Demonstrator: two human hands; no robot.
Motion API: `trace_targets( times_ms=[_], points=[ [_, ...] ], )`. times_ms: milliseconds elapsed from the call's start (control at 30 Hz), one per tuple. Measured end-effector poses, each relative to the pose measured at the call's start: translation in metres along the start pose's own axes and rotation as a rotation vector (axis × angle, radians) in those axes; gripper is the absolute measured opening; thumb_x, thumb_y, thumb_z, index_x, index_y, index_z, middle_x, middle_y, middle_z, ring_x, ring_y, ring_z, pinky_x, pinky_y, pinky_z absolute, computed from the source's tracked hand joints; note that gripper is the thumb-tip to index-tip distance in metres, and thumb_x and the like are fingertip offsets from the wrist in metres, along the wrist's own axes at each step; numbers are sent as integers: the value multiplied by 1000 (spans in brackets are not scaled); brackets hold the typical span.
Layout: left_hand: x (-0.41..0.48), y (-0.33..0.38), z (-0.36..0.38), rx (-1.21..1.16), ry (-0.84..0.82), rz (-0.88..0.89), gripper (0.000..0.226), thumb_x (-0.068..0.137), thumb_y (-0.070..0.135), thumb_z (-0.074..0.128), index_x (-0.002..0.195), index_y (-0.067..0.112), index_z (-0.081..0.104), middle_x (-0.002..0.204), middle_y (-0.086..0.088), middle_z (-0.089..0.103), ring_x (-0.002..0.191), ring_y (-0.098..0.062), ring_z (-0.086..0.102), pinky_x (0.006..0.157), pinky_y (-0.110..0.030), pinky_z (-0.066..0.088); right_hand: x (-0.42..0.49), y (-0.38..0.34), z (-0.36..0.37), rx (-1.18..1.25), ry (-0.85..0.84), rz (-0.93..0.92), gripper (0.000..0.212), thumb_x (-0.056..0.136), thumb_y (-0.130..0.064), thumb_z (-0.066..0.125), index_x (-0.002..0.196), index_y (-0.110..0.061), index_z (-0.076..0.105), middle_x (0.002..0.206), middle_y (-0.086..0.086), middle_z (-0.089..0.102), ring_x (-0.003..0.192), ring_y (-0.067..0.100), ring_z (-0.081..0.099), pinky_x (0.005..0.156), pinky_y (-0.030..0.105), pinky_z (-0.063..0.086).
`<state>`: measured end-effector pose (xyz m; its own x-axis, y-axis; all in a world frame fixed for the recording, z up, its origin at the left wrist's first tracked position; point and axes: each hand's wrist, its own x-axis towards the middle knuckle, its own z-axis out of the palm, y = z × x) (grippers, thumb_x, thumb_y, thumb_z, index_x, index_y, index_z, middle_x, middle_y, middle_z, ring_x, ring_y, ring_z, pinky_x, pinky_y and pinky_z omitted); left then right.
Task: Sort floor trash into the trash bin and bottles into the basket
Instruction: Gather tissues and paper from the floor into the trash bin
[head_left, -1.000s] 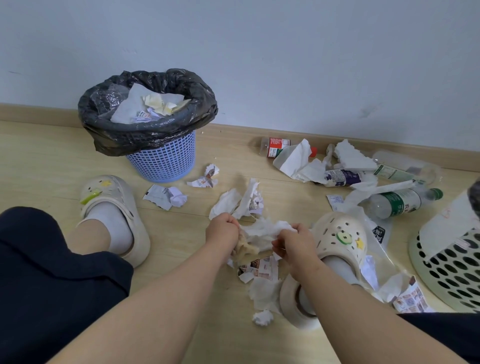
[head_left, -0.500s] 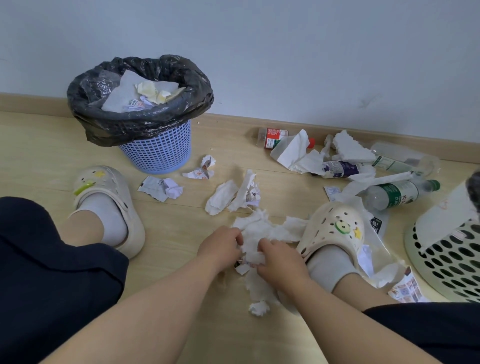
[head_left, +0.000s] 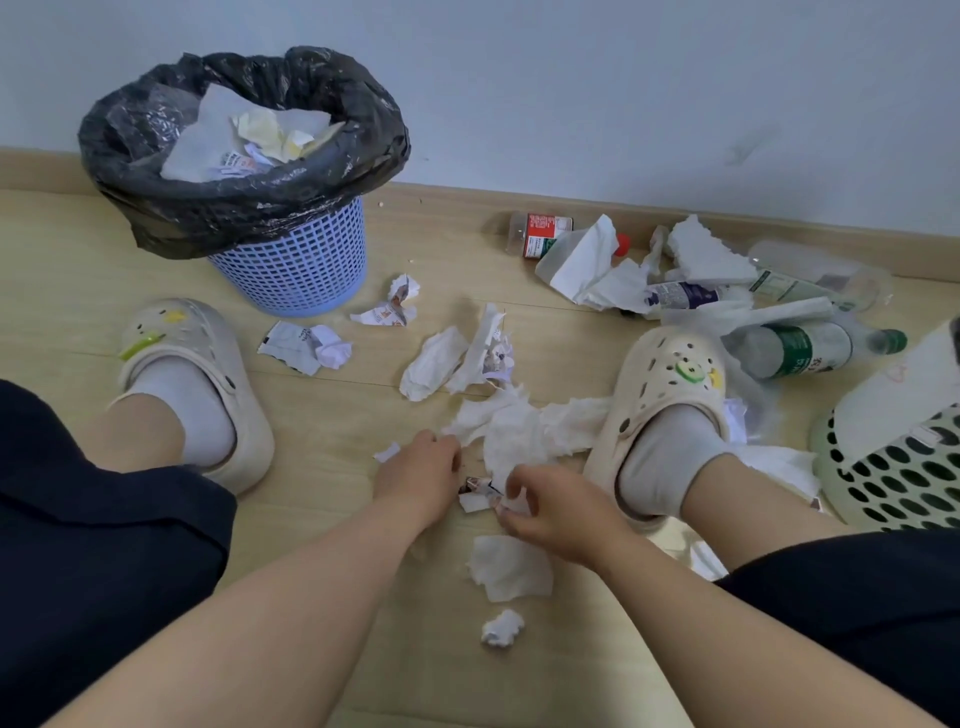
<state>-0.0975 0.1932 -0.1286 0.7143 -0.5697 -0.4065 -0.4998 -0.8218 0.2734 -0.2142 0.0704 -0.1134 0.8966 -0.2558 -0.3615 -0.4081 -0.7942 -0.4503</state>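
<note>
My left hand (head_left: 418, 475) and my right hand (head_left: 553, 506) are low over the floor between my feet, fingers curled into a heap of white tissue (head_left: 514, 431) and printed paper scraps (head_left: 478, 493). The left hand grips the tissue's left edge; the right hand pinches a small scrap. The blue trash bin (head_left: 301, 270) with a black bag stands at the upper left, holding paper. A white perforated basket (head_left: 893, 467) sits at the right edge. Plastic bottles lie by the wall: one with a green label (head_left: 800, 351), one with a red label (head_left: 540, 234), a purple-labelled one (head_left: 680, 296).
More crumpled paper lies around: a wad (head_left: 306, 345) near the bin, tissues (head_left: 436, 361) in the middle, a sheet (head_left: 511, 569) and a ball (head_left: 501, 629) near my arms. My feet in cream clogs (head_left: 202, 384) (head_left: 665, 395) flank the heap. The wall runs behind.
Both hands dropped back toward me and lower onto the floor scraps. The tissue bunch they held a second ago now lies spread just beyond my fingers.
</note>
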Motion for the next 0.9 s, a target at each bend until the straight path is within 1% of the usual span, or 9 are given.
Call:
trace_targets(
  times_ms=[67,167,267,333,433,567,667,800,900],
  points=[
    [1,-2,0,-45,8,-34,21,95,19,40,110,17,54,115,-5,47,99,-27,55,70,-30,40,-1,3,1,1,-129,-18,39,77,-49,64,107,-26,55,100,-7,54,94,14,53,72,28,41],
    [1,1,1,-97,26,-51,21,94,17,41,110,17,54,115,-5,46,99,-26,55,71,-31,40,-2,5,8,-147,-274,-78,52,69,-49,71,111,-27,50,116,-6,46,105,17,50,77,28,41],
    [1,8,-2,-134,30,-38,22,94,16,40,111,18,54,115,-4,45,98,-25,55,70,-29,37,0,5,12,-263,-288,-139,33,76,-37,68,99,-22,50,107,-3,43,99,20,50,69,26,34],
    [1,11,-4,-162,38,-23,23,93,16,40,112,18,54,115,-4,44,97,-24,55,71,-29,38,3,4,12,-186,-232,-104,15,81,-29,63,85,-22,50,96,-5,40,95,20,51,67,26,33],
    [-1,15,-9,-256,60,-21,21,91,15,42,106,20,56,112,-1,47,93,-22,55,71,-28,39,9,4,5,115,-70,57,25,82,-23,61,67,-25,41,77,-6,45,78,16,50,62,28,35],
    [0,22,-20,-521,80,-73,16,90,14,45,85,24,57,89,4,57,79,-15,54,64,-26,40,14,4,-9,603,177,260,14,82,-12,62,74,-17,51,68,-3,52,61,12,48,57,23,40],
    [1,29,-30,-718,51,-102,15,92,19,46,84,24,58,80,9,54,78,-15,52,61,-23,40,17,4,-22,887,284,374,11,86,-3,55,80,-12,55,72,3,55,58,17,52,52,25,45],
    [-3,32,-34,-718,14,-69,9,91,21,50,93,24,58,87,8,54,74,-10,50,57,-19,37,20,6,-28,902,373,405,23,86,-11,56,65,-15,50,64,1,47,66,21,45,62,31,37],
    [-11,26,-27,-474,-34,80,9,89,21,52,95,23,59,91,6,55,76,-9,51,60,-20,40,9,10,-22,770,359,393,20,86,-9,52,68,-13,45,63,1,39,61,17,36,58,29,31]
  ],
)
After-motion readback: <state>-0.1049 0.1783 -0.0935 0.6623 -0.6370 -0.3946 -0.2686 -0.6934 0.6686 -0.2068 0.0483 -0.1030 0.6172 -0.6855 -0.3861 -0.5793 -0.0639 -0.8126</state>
